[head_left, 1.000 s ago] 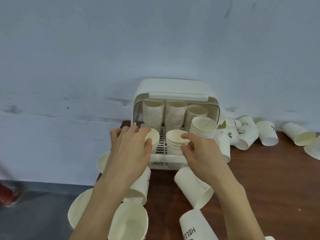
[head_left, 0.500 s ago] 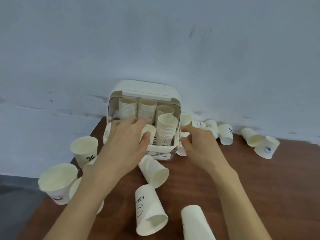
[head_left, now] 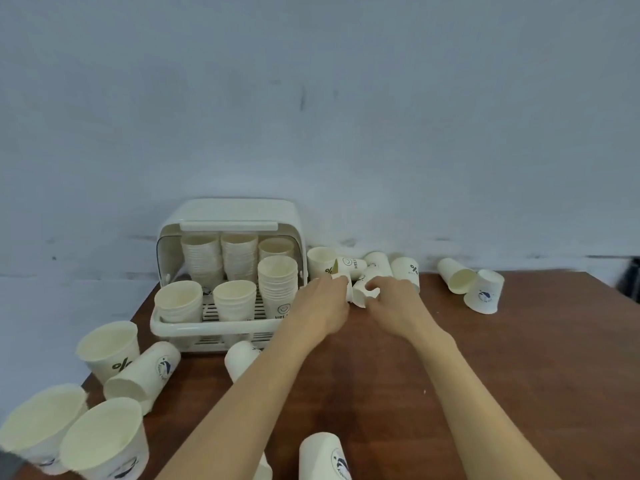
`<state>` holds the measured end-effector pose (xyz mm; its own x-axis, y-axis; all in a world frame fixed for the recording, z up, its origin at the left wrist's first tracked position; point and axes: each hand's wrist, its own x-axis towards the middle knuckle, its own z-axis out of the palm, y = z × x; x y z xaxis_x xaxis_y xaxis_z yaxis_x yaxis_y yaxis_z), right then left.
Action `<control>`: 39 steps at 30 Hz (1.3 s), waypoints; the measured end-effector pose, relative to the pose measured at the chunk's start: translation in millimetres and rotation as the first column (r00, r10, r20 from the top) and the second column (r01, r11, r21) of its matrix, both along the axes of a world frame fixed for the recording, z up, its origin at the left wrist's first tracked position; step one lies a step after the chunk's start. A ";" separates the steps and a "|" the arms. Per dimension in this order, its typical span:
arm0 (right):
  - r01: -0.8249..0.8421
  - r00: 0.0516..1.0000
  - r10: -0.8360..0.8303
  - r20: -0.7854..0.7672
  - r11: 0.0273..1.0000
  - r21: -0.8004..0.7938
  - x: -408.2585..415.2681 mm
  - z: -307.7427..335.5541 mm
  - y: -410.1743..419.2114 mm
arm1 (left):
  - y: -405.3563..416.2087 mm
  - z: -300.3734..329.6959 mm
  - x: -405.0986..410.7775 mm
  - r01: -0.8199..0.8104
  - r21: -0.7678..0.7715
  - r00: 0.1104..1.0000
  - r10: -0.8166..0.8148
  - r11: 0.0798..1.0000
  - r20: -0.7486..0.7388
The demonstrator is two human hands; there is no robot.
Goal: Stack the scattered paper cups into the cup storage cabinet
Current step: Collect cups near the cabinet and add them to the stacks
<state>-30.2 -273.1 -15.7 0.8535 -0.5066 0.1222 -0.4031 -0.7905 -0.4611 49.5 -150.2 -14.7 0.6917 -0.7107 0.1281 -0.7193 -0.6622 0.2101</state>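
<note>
Head view, from the left edge: two upright paper cups (head_left: 104, 441) stand at the near-left corner of the brown table (head_left: 519, 375), with an upright cup printed "%" (head_left: 109, 349) and a cup on its side (head_left: 143, 374) behind them. Next comes the white cup storage cabinet (head_left: 230, 216), its front open, against the wall; tall nested stacks (head_left: 202, 261) fill its back row, and shorter stacks (head_left: 180, 303) sit at its front rail. A tipped cup (head_left: 239, 358) lies just in front of it. Right of the cabinet, the left hand (head_left: 323, 303) and right hand (head_left: 394, 304) meet at a tipped cup (head_left: 360, 294), the right thumb hooked over its rim; the left fingers curl around a cup beside it, though that hold is partly hidden. More loose cups (head_left: 349, 266) crowd the wall behind the hands. Farther right, a tipped cup (head_left: 455, 280) touches an inverted one (head_left: 485, 296). Another cup (head_left: 323, 457) lies at the near edge.
</note>
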 end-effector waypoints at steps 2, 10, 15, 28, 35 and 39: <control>0.038 0.999 -0.038 -0.022 0.999 0.010 9.4 -5.0 -14.7 | -13.2 -3.7 11.6 -0.011 0.041 1.000 0.012 0.999 -0.018; 0.179 0.974 -0.184 -0.129 0.982 -0.053 74.5 -34.3 -54.7 | -54.7 -7.9 42.2 -0.015 0.183 1.000 0.010 0.983 0.026; 0.249 0.953 -0.235 -0.190 0.967 0.051 107.3 -45.4 -76.3 | -67.4 -13.0 54.3 -0.024 0.273 0.999 0.035 0.962 -0.034; 0.192 0.977 -0.162 -0.136 0.948 0.253 91.8 -34.6 -74.2 | -58.3 -15.6 46.1 -0.023 0.285 0.999 0.015 0.958 0.031; 0.154 0.988 -0.152 -0.032 0.981 0.120 57.6 -25.3 -66.0 | -34.5 8.7 12.2 -0.002 0.167 0.997 -0.011 0.986 0.073; 0.125 0.991 -0.127 0.034 0.991 0.054 33.9 -5.2 -51.2 | -12.5 26.0 -10.5 -0.002 0.080 0.995 -0.006 0.997 0.099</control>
<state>3.7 -324.3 -20.9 0.7776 -0.6165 0.1234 -0.4802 -0.7090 -0.5165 39.1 -162.7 11.3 0.6769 -0.7229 0.1389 -0.7354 -0.6724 0.0841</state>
